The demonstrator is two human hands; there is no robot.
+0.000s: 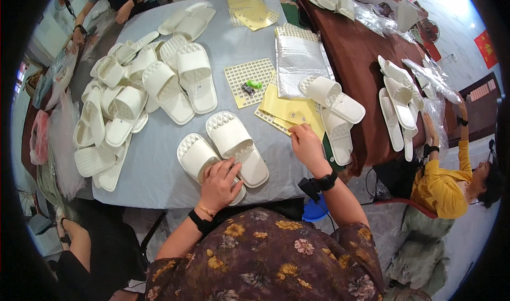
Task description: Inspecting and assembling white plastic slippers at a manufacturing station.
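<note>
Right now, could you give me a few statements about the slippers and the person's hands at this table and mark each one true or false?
1. The left hand rests on the near white slipper. True.
2. The right hand holds a slipper in the air. False: it touches the yellow sheets on the table.
3. A second white slipper lies beside the near one. True.
4. The grey tablecloth carries only that pair. False: a heap of white slippers lies at its left.
5. The small green thing lies on a perforated card. True.
</note>
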